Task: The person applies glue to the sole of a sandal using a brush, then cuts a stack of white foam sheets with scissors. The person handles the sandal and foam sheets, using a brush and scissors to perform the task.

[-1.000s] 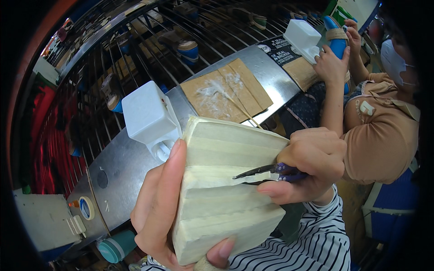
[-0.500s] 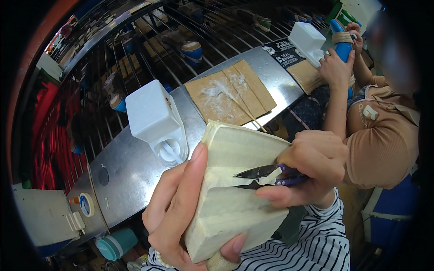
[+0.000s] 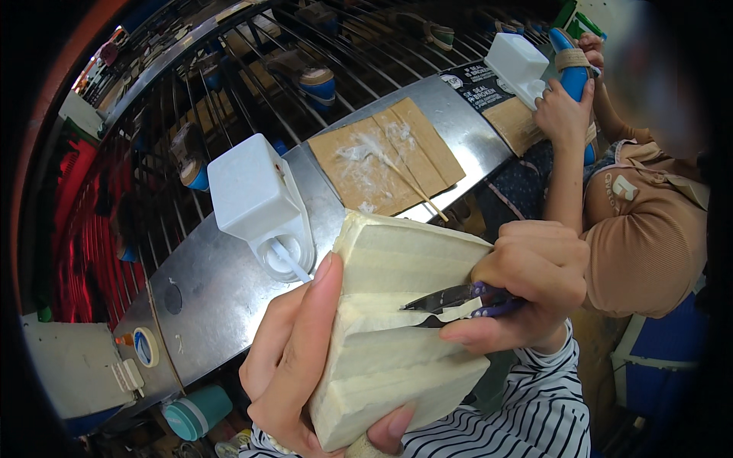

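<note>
We see, in the lower centre of the frame, a pale cream block [image 3: 397, 336] with stepped ridges, its long axis running from the upper centre down toward the lower edge. The left hand [image 3: 301, 366] cradles it from the left and below, fingers closed round its side, a fingertip showing under its lower corner. The right hand [image 3: 527, 294] lies against the block's right edge, curled tight on small scissors [image 3: 458, 298] with purple handles; their dark blades point left, tips on the block's face at mid-height. The right hand is thus the nearer to the working point.

Behind the block, a steel bench [image 3: 221, 298] crosses the frame diagonally. On it stand a white box-shaped dispenser [image 3: 256, 198], just beyond the block's upper left corner, and a sheet of cardboard [image 3: 382, 156] smeared white, with thin sticks [image 3: 416, 191] on it. At the upper right, another person's hands [image 3: 561, 111] hold a blue object [image 3: 571, 69]. Nothing lies between blades and block.
</note>
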Demonstrator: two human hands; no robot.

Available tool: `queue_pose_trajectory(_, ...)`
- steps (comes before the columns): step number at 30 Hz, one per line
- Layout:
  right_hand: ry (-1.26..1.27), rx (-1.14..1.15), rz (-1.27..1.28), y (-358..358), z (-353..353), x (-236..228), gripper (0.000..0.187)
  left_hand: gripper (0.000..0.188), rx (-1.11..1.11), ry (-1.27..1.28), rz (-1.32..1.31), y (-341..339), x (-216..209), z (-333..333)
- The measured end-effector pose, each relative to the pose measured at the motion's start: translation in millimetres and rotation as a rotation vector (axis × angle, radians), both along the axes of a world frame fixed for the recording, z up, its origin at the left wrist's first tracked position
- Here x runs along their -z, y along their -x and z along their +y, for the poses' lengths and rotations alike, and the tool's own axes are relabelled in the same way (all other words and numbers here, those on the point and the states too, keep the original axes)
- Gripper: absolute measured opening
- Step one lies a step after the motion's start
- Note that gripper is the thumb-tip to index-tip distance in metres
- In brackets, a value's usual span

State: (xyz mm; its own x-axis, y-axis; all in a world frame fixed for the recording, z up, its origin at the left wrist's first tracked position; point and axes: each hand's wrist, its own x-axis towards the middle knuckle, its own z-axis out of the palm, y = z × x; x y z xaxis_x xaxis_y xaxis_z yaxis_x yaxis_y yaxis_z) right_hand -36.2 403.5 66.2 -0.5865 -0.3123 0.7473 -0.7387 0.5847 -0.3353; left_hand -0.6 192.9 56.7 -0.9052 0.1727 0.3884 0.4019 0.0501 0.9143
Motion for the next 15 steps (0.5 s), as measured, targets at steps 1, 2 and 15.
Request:
queue_pose_trajectory(1,-0.001,-0.004,-0.003,0.0,0.2,0.7,0.051,0.117,-0.007,0.051,-0.001,-0.8,1.6,-0.2)
queue_pose_trajectory(2,0.017,-0.013,-0.007,0.0,0.5,1.3,0.051,0.117,-0.013,0.101,-0.002,-1.7,2.2,-0.1)
queue_pose_trajectory(15,0.027,-0.024,0.017,0.1,2.4,5.5,0.052,0.115,-0.023,0.204,0.014,0.1,2.8,-1.2)
